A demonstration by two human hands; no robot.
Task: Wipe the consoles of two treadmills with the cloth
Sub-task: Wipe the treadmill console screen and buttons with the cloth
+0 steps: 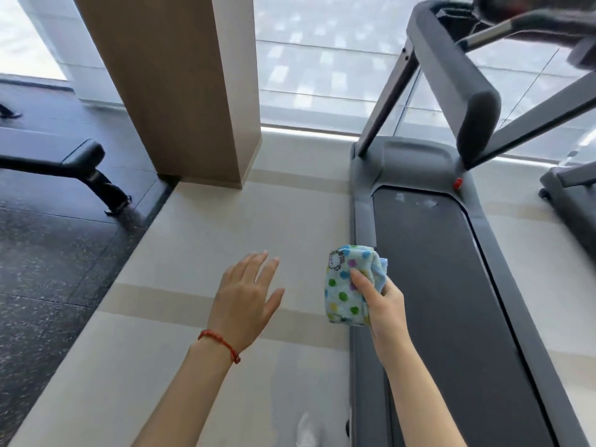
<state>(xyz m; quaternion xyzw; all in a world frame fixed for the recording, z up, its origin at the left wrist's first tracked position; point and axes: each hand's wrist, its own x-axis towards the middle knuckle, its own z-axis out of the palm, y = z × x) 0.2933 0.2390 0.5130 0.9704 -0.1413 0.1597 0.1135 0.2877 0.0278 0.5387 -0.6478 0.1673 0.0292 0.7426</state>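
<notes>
Head view. Cloth (350, 285), dotted and bunched, sits clamped in the right hand (382, 304), thumb pressed across its face, over the near-left edge of the treadmill (451, 301) deck. Its console (529, 17), blurred at the frame's top right, lies toward one o'clock from that hand, well apart and higher; the deck's long axis runs from six toward twelve o'clock. The right hand is judged the nearer one, so the coming reach likely goes up and forward. Left hand (245, 298), wearing a red bracelet (222, 343), hovers palm-down at nine o'clock of the cloth, fingers spread and holding nothing. A second treadmill (571, 195) shows at three o'clock.
</notes>
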